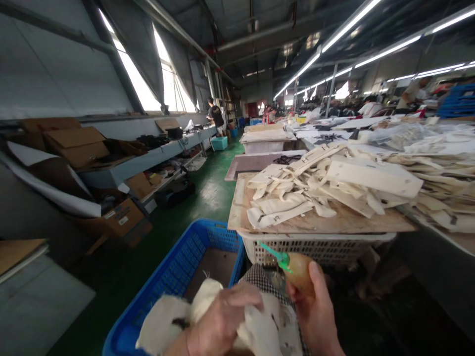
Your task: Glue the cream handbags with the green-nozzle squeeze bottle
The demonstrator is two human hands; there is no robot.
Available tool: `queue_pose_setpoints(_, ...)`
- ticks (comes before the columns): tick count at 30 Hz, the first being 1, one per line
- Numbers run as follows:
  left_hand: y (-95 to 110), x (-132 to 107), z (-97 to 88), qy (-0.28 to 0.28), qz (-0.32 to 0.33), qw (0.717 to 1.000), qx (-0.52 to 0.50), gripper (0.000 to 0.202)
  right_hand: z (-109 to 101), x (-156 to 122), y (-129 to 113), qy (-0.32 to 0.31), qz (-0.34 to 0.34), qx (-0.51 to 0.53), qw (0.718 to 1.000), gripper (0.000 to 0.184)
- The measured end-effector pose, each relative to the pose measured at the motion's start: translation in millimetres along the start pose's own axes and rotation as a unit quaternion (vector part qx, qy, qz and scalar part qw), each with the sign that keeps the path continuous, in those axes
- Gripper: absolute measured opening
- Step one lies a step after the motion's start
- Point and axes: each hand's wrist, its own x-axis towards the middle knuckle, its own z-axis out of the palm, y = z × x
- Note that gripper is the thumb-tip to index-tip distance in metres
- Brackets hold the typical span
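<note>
My right hand (315, 314) is wrapped round a squeeze bottle (300, 271) with an amber body and a long green nozzle, which points up and to the left. My left hand (222, 314) is closed on a cream fabric piece (261, 324) that lies over my lap. Another part of cream fabric (163, 321) with a dark mark spreads out to the left, over the basket's edge. Checked cloth (260, 277) shows on my leg beneath. The fingertips of my left hand are partly hidden in the folds.
A blue plastic basket (128, 306) stands at my left on the green floor (208, 195). Ahead, a wooden board (237, 212) on a white basket (319, 247) bears a heap of cream pieces (304, 183). Cardboard boxes (122, 217) line the left side. A person (216, 116) stands farther off.
</note>
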Motion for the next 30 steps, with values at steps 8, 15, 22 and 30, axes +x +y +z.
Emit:
queue_pose_setpoints(8, -17, 32, -41.3, -0.119, -0.157, 0.980, -0.039, 0.027, -70, -21, -86, 0.039, 0.091, -0.180, 0.979, 0.063)
queue_pose_setpoints(15, -93, 62, -10.9, -0.167, -0.250, 0.952, -0.059, 0.028, -109, -45, -96, 0.065, 0.127, -0.334, 0.932, 0.065)
queue_pose_setpoints(22, -107, 76, -7.0, -0.201, -0.269, 0.939, -0.072, 0.022, -113, -37, -94, 0.028, 0.031, -0.480, 0.876, 0.059)
queue_pose_setpoints(30, -109, 77, -5.7, -0.202, -0.271, 0.939, -0.059, 0.017, -89, -23, -90, -0.039, -0.009, -0.526, 0.849, 0.054)
